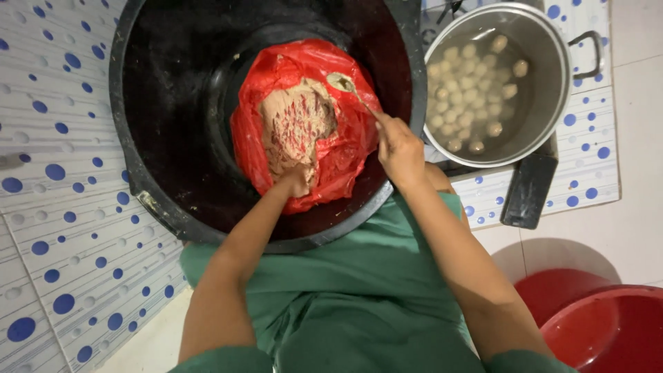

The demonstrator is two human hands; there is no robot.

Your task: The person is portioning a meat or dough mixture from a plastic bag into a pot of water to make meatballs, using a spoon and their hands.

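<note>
A red plastic bag [349,135] lies inside a large black tub [166,124], with pale brown paste [293,128] smeared over it. My left hand [295,181] presses into the lower edge of the paste on the bag. My right hand [399,148] holds a metal spoon [345,85] by its handle, the bowl of the spoon resting at the upper right of the paste. To the right stands a steel pot [552,83] of cloudy water with several pale round balls [469,90] floating in it.
The tub and pot stand on a surface of white tiles with blue dots [62,228]. A dark stove edge [528,193] shows under the pot. Two red plastic basins [608,324] sit on the floor at lower right. My green clothing [345,290] fills the bottom.
</note>
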